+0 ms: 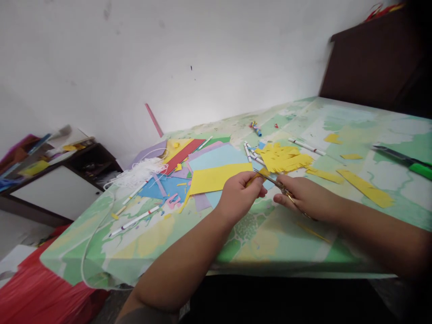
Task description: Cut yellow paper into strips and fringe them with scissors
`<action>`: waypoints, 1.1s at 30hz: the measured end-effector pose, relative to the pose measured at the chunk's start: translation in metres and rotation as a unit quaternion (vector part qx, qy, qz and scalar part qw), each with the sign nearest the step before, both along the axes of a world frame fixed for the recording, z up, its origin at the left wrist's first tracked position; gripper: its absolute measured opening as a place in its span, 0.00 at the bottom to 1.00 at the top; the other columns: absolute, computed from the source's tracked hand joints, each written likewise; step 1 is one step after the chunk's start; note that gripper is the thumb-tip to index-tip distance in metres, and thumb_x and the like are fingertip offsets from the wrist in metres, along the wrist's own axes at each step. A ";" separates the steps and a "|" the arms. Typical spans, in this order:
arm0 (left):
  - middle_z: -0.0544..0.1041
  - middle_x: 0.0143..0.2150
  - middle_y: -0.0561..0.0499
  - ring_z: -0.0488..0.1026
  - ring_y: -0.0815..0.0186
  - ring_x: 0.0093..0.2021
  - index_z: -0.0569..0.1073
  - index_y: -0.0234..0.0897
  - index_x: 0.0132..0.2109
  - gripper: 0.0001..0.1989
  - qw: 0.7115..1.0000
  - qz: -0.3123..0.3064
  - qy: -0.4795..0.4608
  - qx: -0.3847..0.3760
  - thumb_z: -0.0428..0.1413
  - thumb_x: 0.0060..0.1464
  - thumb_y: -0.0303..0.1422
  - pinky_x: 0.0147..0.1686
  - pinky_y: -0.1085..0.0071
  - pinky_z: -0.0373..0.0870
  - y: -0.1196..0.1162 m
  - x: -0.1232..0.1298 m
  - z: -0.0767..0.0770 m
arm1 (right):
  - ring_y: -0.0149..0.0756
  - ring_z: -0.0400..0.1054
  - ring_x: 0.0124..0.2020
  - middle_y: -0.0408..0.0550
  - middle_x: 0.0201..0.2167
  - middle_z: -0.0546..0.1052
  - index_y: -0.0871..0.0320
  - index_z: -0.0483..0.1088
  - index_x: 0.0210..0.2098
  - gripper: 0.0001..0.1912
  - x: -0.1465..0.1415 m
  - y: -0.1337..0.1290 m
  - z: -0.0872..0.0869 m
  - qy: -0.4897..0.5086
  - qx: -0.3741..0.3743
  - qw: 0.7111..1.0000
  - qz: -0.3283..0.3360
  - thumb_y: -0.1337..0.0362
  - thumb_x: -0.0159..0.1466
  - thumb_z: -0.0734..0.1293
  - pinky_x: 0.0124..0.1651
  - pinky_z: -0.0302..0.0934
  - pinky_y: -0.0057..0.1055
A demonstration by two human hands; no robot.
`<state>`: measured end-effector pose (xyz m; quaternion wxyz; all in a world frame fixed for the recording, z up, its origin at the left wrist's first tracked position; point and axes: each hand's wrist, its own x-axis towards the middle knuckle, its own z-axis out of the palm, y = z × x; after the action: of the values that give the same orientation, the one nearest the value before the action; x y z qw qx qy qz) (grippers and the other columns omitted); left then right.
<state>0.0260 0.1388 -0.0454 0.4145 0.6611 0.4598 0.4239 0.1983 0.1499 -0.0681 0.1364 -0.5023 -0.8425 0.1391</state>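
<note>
My right hand is closed around the handles of a pair of scissors, whose blades point left toward my other hand. Between the pinched fingers of my left hand is a small piece of yellow paper, mostly hidden by the fingers. The blade tips are right beside this piece; whether they touch it I cannot tell. Just behind my left hand lies a yellow paper sheet on top of light blue paper. Beyond the scissors is a heap of fringed yellow paper.
White markers and yellow scraps lie about the patterned tablecloth. A green-handled cutter is at the right. White cord is bundled at the left, trailing over the edge. A dark cabinet stands left of the table.
</note>
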 end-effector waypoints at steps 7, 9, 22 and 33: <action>0.70 0.19 0.55 0.66 0.74 0.22 0.67 0.35 0.23 0.09 1.000 0.022 -0.004 0.017 0.49 0.48 0.32 0.25 0.76 0.61 0.000 0.000 -0.003 | 0.34 0.60 0.25 0.45 0.26 0.68 0.55 0.56 0.32 0.17 0.001 -0.002 -0.001 0.014 -0.002 1.000 0.014 0.47 0.57 0.55 0.27 0.51 0.29; 0.70 0.19 0.55 0.66 0.74 0.22 0.67 0.35 0.22 0.10 0.999 0.023 0.003 0.027 0.48 0.48 0.32 0.25 0.76 0.61 0.000 0.000 -0.003 | 0.34 0.60 0.25 0.45 0.26 0.68 0.55 0.56 0.32 0.17 0.001 -0.002 -0.003 0.018 -0.004 1.000 0.018 0.47 0.57 0.55 0.27 0.51 0.29; 0.70 0.20 0.54 0.68 0.73 0.24 0.68 0.35 0.24 0.09 0.999 0.021 0.002 0.027 0.49 0.48 0.33 0.27 0.76 0.64 0.000 0.001 -0.005 | 0.34 0.59 0.25 0.45 0.24 0.66 0.56 0.55 0.29 0.17 0.000 0.000 -0.006 0.021 0.000 1.000 0.019 0.48 0.58 0.54 0.25 0.50 0.29; 0.73 0.23 0.51 0.69 0.71 0.25 0.69 0.33 0.25 0.09 0.998 -0.014 -0.011 -0.068 0.50 0.47 0.33 0.27 0.75 0.65 0.000 0.002 0.002 | 0.35 0.59 0.24 0.44 0.22 0.65 0.55 0.53 0.28 0.15 -0.002 -0.002 -0.004 0.012 0.009 1.000 -0.007 0.49 0.57 0.53 0.25 0.49 0.29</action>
<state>0.0283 0.1383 -0.0429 0.4690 0.6333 0.4736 0.3932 0.1962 0.1483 -0.0719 0.1517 -0.5053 -0.8384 0.1369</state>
